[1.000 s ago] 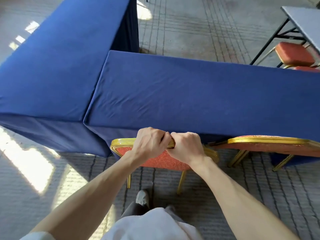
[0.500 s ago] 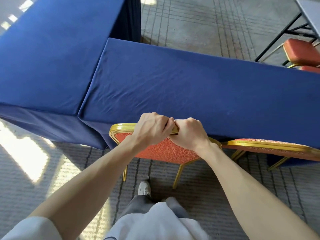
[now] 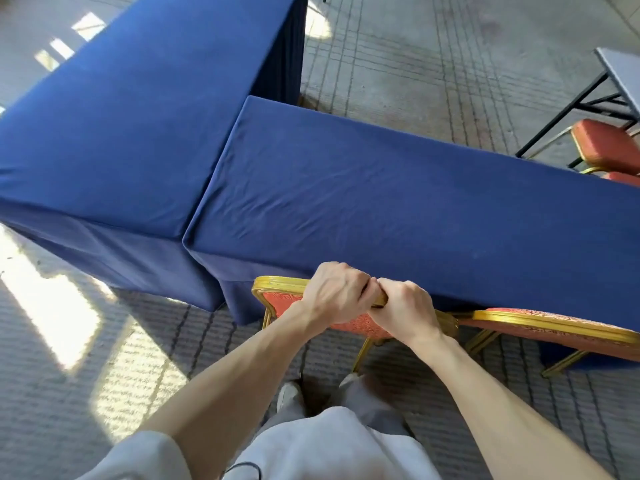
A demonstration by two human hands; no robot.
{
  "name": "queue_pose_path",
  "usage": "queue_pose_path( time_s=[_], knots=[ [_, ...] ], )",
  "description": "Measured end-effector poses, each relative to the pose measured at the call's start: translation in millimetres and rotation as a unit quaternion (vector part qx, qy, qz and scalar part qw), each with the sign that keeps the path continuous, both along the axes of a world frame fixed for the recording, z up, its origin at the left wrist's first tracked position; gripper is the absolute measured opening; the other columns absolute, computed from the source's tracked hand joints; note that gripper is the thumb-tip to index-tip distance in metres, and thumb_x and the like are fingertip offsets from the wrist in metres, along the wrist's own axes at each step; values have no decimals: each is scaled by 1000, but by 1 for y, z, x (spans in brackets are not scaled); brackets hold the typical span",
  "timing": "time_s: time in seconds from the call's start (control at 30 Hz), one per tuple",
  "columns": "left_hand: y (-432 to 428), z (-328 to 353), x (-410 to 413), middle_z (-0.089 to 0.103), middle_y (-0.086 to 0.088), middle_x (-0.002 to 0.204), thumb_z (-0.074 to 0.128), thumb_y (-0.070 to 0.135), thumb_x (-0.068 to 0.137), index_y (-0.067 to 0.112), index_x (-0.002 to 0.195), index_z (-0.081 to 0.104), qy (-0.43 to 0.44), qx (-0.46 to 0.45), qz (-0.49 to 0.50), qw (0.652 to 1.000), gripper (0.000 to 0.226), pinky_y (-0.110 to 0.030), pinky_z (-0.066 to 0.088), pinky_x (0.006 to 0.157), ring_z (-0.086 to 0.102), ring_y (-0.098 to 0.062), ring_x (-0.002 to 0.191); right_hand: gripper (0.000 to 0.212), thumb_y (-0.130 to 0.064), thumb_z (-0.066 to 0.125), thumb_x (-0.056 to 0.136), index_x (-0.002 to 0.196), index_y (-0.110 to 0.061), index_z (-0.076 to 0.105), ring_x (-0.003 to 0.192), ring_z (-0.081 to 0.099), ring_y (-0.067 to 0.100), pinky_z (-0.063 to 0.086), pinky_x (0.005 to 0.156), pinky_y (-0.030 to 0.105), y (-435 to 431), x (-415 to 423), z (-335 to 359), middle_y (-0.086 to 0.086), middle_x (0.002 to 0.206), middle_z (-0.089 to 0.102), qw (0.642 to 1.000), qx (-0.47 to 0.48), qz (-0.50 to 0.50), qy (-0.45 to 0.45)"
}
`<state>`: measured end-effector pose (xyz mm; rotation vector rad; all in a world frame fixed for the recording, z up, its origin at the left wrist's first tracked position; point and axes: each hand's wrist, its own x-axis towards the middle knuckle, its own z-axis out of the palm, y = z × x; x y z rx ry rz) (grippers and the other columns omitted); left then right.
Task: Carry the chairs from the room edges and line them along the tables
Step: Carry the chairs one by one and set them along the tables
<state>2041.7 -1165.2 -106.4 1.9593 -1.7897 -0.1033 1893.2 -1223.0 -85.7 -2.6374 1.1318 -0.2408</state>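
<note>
A chair with a gold frame and red patterned back (image 3: 282,299) stands against the near side of a table under a blue cloth (image 3: 398,209), at its left end. Both hands grip the top rail of its back side by side: my left hand (image 3: 334,292) and my right hand (image 3: 405,310) touch each other. The seat is hidden under the table. A second gold and red chair (image 3: 554,329) stands to the right, pushed in at the same table.
Another blue-covered table (image 3: 114,133) meets the first at a right angle on the left. At far right stand a bare grey folding table (image 3: 620,74) and more red chairs (image 3: 604,143). Patterned carpet with sun patches lies all round; my feet are just behind the chair.
The chair and both hands have slid forward so the back is tighter against the table's cloth. The grip is unchanged.
</note>
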Motion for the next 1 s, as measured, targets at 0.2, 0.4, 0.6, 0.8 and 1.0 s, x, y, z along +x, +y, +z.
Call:
queue_pose_path(
  time_s=[0.2, 0.4, 0.6, 0.8, 1.0],
  knots=[
    [-11, -26, 18, 30, 1, 41, 39, 36, 86, 11, 46, 37, -1, 45, 62, 997, 47, -24, 12, 47, 29, -25, 38, 20, -41, 64, 90, 96, -22, 62, 76, 58, 17, 40, 67, 25, -14, 21, -10, -4, 90, 69, 993, 67, 16, 99],
    [-29, -30, 14, 44, 5, 45, 34, 42, 94, 15, 50, 48, -9, 75, 50, 996, 53, -26, 21, 46, 39, -17, 40, 22, -45, 61, 90, 102, -26, 58, 86, 61, 18, 51, 71, 35, -36, 23, -3, -8, 93, 64, 973, 177, 0, 148],
    [-34, -32, 13, 51, 5, 51, 32, 41, 99, 14, 55, 51, -2, 93, 58, 994, 55, -28, 31, 48, 46, -17, 44, 14, -36, 60, 94, 96, -24, 54, 84, 63, 17, 54, 77, 37, -42, 16, 4, -6, 91, 63, 965, 211, 28, 154],
    [-41, -34, 7, 53, 6, 55, 32, 43, 102, 16, 59, 54, 23, 107, 64, 992, 55, -30, 35, 53, 51, -16, 49, 12, -35, 61, 92, 91, -25, 53, 78, 58, 11, 48, 68, 29, -51, 9, 2, -7, 88, 58, 959, 254, 20, 127],
    [-22, -9, 11, 59, 5, 73, 39, 34, 102, 18, 71, 52, 121, 64, 118, 983, 37, -35, 41, 63, 54, -18, 70, 28, -55, 57, 87, 102, -32, 60, 88, 64, 11, 58, 79, 39, -65, 31, 21, -14, 98, 66, 962, 244, 81, 93]
  ],
)
